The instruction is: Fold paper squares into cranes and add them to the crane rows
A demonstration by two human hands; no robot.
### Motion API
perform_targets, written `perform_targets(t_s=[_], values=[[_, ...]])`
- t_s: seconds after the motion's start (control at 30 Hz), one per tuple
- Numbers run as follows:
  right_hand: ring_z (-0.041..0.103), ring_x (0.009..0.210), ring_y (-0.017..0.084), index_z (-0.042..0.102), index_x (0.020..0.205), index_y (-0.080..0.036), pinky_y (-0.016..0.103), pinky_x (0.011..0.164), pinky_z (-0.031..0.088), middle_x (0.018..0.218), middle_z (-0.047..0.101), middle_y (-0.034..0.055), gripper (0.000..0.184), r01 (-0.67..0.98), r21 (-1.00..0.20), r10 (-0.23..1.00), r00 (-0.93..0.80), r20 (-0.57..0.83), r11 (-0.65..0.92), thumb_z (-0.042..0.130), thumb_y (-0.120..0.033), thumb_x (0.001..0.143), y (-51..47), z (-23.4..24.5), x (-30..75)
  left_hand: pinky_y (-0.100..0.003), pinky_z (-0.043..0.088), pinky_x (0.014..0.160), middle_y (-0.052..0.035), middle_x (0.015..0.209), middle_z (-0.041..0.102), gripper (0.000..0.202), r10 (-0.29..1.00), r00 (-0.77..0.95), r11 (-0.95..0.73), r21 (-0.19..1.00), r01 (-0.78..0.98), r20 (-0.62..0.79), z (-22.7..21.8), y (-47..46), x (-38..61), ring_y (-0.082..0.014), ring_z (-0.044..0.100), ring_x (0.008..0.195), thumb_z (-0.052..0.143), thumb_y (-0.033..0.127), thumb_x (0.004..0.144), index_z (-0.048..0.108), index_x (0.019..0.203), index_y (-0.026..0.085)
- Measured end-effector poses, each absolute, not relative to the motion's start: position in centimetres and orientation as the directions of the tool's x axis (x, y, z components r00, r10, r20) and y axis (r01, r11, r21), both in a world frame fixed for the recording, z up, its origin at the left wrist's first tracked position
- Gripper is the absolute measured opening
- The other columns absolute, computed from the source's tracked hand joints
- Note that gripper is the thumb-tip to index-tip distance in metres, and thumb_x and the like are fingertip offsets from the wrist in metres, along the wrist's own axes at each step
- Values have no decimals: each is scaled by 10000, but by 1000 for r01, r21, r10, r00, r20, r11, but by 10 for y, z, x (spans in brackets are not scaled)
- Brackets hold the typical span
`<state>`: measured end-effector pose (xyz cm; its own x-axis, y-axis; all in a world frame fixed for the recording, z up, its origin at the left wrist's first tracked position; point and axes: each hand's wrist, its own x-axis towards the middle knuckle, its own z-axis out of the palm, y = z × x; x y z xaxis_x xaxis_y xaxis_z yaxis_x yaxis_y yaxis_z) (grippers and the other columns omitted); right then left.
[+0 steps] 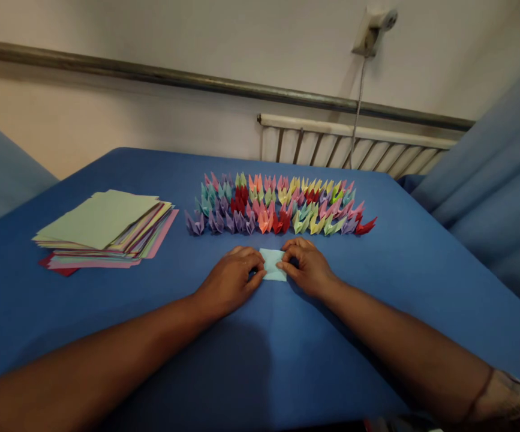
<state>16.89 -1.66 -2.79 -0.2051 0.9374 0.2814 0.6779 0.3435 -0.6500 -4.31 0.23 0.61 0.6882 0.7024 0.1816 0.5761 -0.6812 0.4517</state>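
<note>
Between both hands (229, 278) (309, 267) — pale-blue paper (272, 264).

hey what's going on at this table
A person's left hand and right hand are at opposite sides of a small pale blue paper on the blue table. Just beyond stand rows of colourful folded paper figures. A stack of coloured sheets lies to the left.

No readable text or numbers.
</note>
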Motion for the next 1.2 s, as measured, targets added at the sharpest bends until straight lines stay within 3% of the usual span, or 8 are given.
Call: perform_targets(t_s=[0.13, 0.27, 0.33, 0.5, 0.7, 0.87, 1.03, 1.2], values=[[567, 999, 216, 636, 868, -192, 396, 907, 447, 1013, 624, 66, 92, 728, -600, 940, -204, 272, 332, 703, -232, 819, -17, -26, 168, -361, 444, 801, -35, 890, 634, 91, 720, 670, -669, 441, 599, 182, 6, 2, -43, -208, 545, 857, 558, 166, 861, 623, 924, 185], [533, 1135, 229, 588, 1217, -232, 419, 957, 427, 1229, 593, 83, 361, 737, -555, 921, -276, 275, 387, 632, -191, 861, -20, -23, 168, -369, 443, 844, -42, 939, 644, 128, 692, 693, -698, 430, 572, 203, 3, 3, -44, -213, 552, 910, 532, 149, 870, 630, 941, 191], [508, 1192, 233, 564, 1289, -268, 441, 992, 400, 1326, 562, 68, 410, 748, -517, 909, -327, 259, 416, 590, -179, 890, -21, -22, 169, -377, 443, 872, -50, 972, 652, 166, 679, 708, -711, 418, 565, 196, 3, 2, -46, -219, 559, 949, 507, 131, 873, 640, 949, 194], [508, 1202, 237, 648, 1214, -287, 456, 1004, 388, 1339, 580, 46, 305, 747, -480, 887, -402, 226, 461, 531, -223, 940, -20, -22, 172, -384, 452, 889, -55, 997, 665, 212, 696, 703, -686, 422, 593, 144, 10, -1, -53, -224, 578, 965, 494, 76, 813, 654, 892, 189], [507, 1188, 237, 661, 1206, -267, 448, 993, 401, 1318, 587, 61, 304, 741, -477, 881, -412, 231, 472, 532, -213, 936, -20, -24, 175, -370, 457, 877, -32, 982, 674, 195, 729, 667, -647, 470, 600, 153, 15, 7, -61, -212, 592, 945, 474, 65, 767, 625, 771, 189], [509, 1162, 233, 659, 1203, -253, 435, 975, 414, 1296, 586, 76, 307, 731, -477, 873, -423, 243, 487, 536, -191, 929, -20, -23, 175, -372, 458, 910, -30, 1007, 675, 151, 723, 657, -655, 511, 556, 211, 10, 8, -59, -207, 589, 982, 508, 187, 865, 646, 923, 207], [529, 1081, 214, 656, 1179, -222, 386, 931, 437, 1155, 611, 85, 287, 732, -477, 874, -411, 259, 486, 564, -194, 909, -22, -18, 173, -390, 442, 933, -44, 1059, 663, 142, 623, 754, -759, 394, 518, 208, 7, 7, -56, -211, 569, 1019, 518, 191, 901, 660, 905, 202], [577, 898, 183, 654, 1073, -196, 330, 822, 459, 975, 610, 61, 193, 791, -500, 936, -308, 172, 352, 574, -247, 905, -34, -11, 166, -439, 409, 952, -56, 1087, 663, 167, 595, 764, -802, 244, 546, 248, 9, 14, -58, -249, 547, 1065, 542, 167, 900, 692, 965, 204]])
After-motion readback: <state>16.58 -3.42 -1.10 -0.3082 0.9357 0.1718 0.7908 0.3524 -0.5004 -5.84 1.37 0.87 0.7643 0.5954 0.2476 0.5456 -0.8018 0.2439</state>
